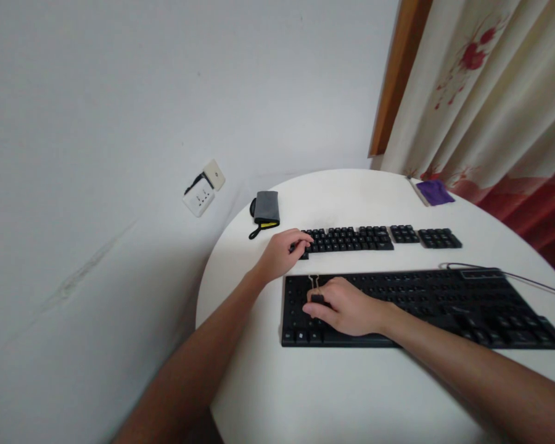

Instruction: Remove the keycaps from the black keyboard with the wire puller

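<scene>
A black keyboard base (444, 302) lies across a round white table (333, 394). Behind it, removed black keycaps (351, 238) are laid out in rows on the table. My left hand (284, 251) reaches to the left end of these rows, fingers curled onto a keycap there. My right hand (346, 306) rests on the left part of the keyboard base, pinching a small wire-handled clip tool (315, 291) over a key.
A grey cloth with a yellow edge and black loop (265, 209) lies at the table's back left. A purple cloth (435, 192) sits at the back right by a flowered curtain (494, 98). A wall socket (203, 188) is on the white wall. The keyboard cable (531, 282) trails right.
</scene>
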The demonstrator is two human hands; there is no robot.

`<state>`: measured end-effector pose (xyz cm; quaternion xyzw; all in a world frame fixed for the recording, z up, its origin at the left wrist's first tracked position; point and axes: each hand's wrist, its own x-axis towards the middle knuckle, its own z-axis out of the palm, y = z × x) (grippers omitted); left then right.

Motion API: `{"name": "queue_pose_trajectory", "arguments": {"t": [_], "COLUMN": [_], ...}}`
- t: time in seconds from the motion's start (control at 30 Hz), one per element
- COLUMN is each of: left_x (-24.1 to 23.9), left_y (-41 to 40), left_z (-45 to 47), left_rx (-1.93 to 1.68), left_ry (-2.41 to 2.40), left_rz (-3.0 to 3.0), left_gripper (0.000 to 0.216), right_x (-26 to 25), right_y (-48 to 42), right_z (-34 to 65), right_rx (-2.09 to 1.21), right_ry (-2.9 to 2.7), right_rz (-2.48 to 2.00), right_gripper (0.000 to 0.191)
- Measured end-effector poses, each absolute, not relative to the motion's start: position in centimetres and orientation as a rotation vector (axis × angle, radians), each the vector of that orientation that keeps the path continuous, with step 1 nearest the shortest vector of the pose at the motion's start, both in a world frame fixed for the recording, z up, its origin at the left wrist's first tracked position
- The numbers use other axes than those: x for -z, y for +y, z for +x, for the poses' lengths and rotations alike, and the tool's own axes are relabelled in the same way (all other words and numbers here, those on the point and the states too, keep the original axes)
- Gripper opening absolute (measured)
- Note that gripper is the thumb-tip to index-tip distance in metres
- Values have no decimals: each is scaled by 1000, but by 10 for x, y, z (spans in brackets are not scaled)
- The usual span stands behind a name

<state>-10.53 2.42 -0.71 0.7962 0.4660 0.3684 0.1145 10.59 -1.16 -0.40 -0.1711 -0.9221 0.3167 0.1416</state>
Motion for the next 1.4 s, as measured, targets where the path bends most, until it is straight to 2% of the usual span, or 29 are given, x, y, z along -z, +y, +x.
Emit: {"name": "queue_pose_trajectory", "arguments": {"t": [0.27, 0.43, 0.7, 1.03, 1.1, 1.2, 1.3, 1.4], "left_x": [7, 6, 3, 16, 16, 13, 8, 4], "left_y": [22, 21, 17, 14, 14, 13, 11, 9], "left_z": [-104, -103, -95, -84, -84, -83, -81, -78], "left_rx": [-1072, -1081, -1041, -976, -980, -968, -955, -884], "left_ry": [1341, 1340, 1184, 979, 992, 1031, 1032, 956], "left_rz": [2321, 2304, 2020, 1870, 1904, 2075, 2306, 2496], "left_gripper": [22, 20, 24, 29, 33, 26, 16, 16], "right_x": [8, 11, 21, 20, 20, 20, 20, 21], "right_y": [-7, -3, 10, 14, 15, 16, 17, 18], "right_z": [104, 107, 107, 106, 107, 107, 108, 108], "right_rx": [-1186, -1403, -1047, -941, -948, -997, -991, -950], "right_ry": [-2494, -2257, -1589, -1615, -1627, -1643, -1649, -1652], "right_rz": [-552, -523, -860, -949, -997, -1048, -1068, -1079], "right_gripper": [31, 35, 28, 32, 38, 46, 48, 46]}}
